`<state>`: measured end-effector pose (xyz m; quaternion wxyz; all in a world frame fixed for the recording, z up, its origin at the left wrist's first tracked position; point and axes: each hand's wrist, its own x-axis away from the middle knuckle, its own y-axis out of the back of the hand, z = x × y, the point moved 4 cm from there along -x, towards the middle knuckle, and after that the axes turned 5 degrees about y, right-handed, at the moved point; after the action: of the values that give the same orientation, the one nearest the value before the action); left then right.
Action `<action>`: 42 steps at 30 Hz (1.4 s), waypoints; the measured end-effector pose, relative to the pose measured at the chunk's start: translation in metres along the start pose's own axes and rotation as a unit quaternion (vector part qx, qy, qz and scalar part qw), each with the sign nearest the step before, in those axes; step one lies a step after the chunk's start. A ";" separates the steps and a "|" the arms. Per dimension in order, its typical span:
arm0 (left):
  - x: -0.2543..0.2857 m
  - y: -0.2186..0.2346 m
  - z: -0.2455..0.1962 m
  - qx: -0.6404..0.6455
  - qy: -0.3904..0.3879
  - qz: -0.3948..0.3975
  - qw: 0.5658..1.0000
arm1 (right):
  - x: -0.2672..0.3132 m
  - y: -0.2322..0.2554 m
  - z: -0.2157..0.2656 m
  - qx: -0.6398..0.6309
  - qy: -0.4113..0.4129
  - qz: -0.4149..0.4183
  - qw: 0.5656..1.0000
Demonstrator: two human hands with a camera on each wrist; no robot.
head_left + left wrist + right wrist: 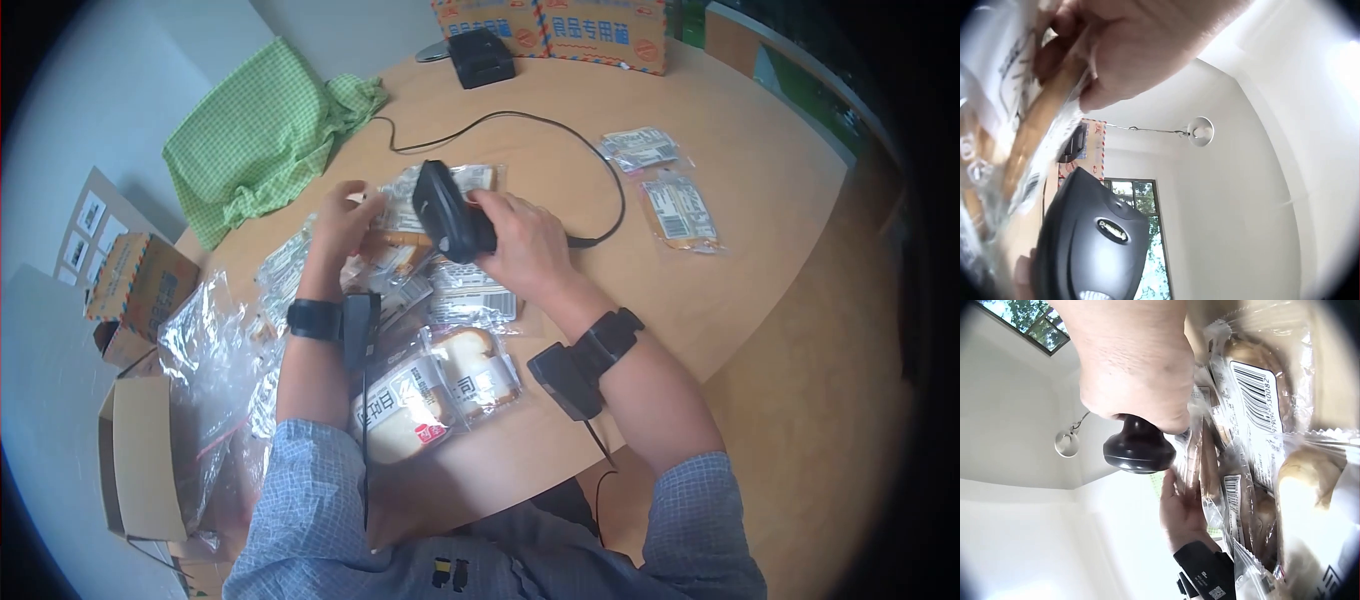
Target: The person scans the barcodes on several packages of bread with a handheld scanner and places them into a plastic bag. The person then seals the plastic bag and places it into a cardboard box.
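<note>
In the head view, my right hand (532, 248) grips a black barcode scanner (445, 212), its head over the packets at the table's middle. Thumb and fingers of my left hand (345, 222) pinch the edge of a clear bread packet (1038, 128), best seen in the left wrist view. The scanner (1094, 240) fills the lower part of that view. Below my hands lie several wrapped breads with barcode labels (1257, 394). Nearer my body are two white bread-slice packets, one (400, 408) beside the other (472, 370).
Two bread packets (678, 212) lie apart at the right. The scanner's cable (618, 200) loops across the table (730, 150). A black box-shaped device (482, 58) and printed cartons (605, 35) stand at the back. Green checked cloth (255, 140), plastic wrap (205, 330) and an open carton (145, 460) are left.
</note>
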<state>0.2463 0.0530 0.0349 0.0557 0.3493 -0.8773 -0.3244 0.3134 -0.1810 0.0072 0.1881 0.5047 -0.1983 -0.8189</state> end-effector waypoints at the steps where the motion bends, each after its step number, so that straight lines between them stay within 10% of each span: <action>1: -0.003 0.004 -0.002 -0.108 -0.042 -0.049 0.992 | 0.000 0.000 0.000 0.001 -0.001 0.006 1.000; 6: 0.038 0.002 -0.084 -0.040 -0.221 -0.092 0.970 | 0.005 -0.006 -0.002 0.016 -0.009 0.051 0.999; 10: 0.094 -0.058 -0.162 0.014 -0.252 0.239 0.937 | 0.005 -0.007 -0.002 0.011 -0.020 0.090 0.996; 14: 0.101 -0.135 -0.191 -0.121 -0.385 0.312 0.860 | 0.014 -0.016 -0.007 -0.078 -0.005 -0.048 0.996; 15: 0.095 -0.157 -0.191 -0.121 -0.383 0.318 0.859 | 0.014 -0.011 -0.005 -0.053 0.009 -0.085 0.995; 16: 0.089 -0.178 -0.191 -0.121 -0.380 0.324 0.858 | 0.023 -0.075 -0.045 -0.035 -0.076 0.058 0.995; 25: 0.045 -0.284 -0.188 -0.248 -0.320 0.316 0.858 | 0.047 -0.033 -0.018 -0.028 -0.039 0.104 0.993; 42: 0.030 -0.301 -0.182 -0.288 -0.292 0.297 0.863 | 0.015 -0.031 -0.005 -0.053 0.011 0.091 0.994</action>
<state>0.4571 -0.2272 -0.0096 -0.0110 -0.0695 -0.7831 -0.6178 0.3079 -0.1630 -0.0220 0.2903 0.4833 -0.1980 -0.8018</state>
